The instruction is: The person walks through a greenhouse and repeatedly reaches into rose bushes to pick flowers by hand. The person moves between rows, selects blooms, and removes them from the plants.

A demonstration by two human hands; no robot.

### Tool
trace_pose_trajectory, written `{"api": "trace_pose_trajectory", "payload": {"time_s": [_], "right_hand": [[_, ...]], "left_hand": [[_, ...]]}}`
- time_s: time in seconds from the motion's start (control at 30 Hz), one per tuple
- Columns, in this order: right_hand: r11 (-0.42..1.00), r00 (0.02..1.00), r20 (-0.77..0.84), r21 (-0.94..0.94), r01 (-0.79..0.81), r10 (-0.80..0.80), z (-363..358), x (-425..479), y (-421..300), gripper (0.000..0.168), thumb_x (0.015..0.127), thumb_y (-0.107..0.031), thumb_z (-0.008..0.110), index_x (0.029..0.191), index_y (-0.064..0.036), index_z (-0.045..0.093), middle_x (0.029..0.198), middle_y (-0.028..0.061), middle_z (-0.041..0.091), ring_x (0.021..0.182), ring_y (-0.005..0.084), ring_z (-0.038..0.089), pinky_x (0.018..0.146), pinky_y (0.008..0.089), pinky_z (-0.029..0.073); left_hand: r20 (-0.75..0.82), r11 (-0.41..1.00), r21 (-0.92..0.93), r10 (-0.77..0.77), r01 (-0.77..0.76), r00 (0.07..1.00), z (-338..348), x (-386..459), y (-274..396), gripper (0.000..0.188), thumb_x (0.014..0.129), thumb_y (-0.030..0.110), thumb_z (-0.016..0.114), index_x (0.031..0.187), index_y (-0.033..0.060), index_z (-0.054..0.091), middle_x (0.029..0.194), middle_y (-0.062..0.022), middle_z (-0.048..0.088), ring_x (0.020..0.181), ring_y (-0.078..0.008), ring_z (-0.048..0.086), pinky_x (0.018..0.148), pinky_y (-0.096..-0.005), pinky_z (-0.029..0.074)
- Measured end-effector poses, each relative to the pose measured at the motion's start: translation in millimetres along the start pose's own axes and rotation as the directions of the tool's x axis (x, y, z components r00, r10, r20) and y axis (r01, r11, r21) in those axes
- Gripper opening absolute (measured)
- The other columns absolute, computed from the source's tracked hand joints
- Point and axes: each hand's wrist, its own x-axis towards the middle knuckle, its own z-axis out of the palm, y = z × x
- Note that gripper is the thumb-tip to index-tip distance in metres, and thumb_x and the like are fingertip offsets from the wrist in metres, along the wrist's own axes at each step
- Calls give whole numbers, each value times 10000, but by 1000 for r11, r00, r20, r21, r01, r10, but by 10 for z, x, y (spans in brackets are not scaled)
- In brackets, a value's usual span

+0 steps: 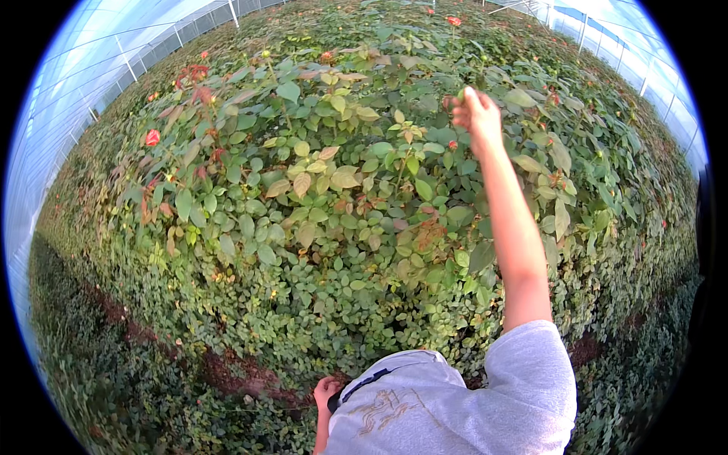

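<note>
My right hand (482, 116) reaches far forward over the top of a rose bed, its thumb and fingers closed on a small green bud (461, 95). The fingers cover most of that bud, and its stem is hidden. Just below the hand, a small red bud (453, 145) shows among dark green leaves. Low at my side hangs my left hand (326, 389), beside the grey shirt (409, 404), with its fingers curled. Whether anything is in it cannot be made out.
Dense rose foliage (318, 222) rises in front of me. A coral rose (152, 137) blooms at left and another rose (453, 21) at the far back. Brown soil (244, 372) runs along the bed's foot. White greenhouse posts (234, 14) stand beyond the plants.
</note>
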Motion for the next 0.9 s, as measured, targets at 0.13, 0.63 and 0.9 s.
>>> {"api": "trace_pose_trajectory", "payload": {"time_s": [0.13, 0.63, 0.9], "right_hand": [[366, 925, -23, -922, 127, -379, -417, 508, 164, 488, 778, -304, 572, 1177, -52, 450, 915, 201, 612, 762, 357, 608, 670, 431, 492], [998, 961, 270, 12, 59, -60, 559, -345, -275, 222, 856, -110, 558, 1053, -10, 559, 853, 44, 622, 664, 85, 556, 610, 224, 471], [998, 864, 502, 32, -50, 27, 1385, -691, -186, 202, 860, -224, 581, 941, -39, 584, 699, 10, 586, 572, 77, 529, 539, 217, 454]], "left_hand": [[8, 999, 28, 24, -24, 1000, 40, -111, -22, 209, 842, 35, 495, 1024, -51, 553, 844, -124, 645, 742, -167, 628, 684, -268, 505], [-220, 921, 388, 55, 36, 974, -49, -437, -339, 235, 747, 204, 655, 929, 56, 659, 826, -101, 671, 758, -181, 639, 706, -295, 488], [-463, 981, 58, -137, 185, 876, -216, -761, -90, 196, 784, 65, 532, 936, -9, 633, 777, -115, 662, 694, -172, 642, 604, -290, 507]]}}
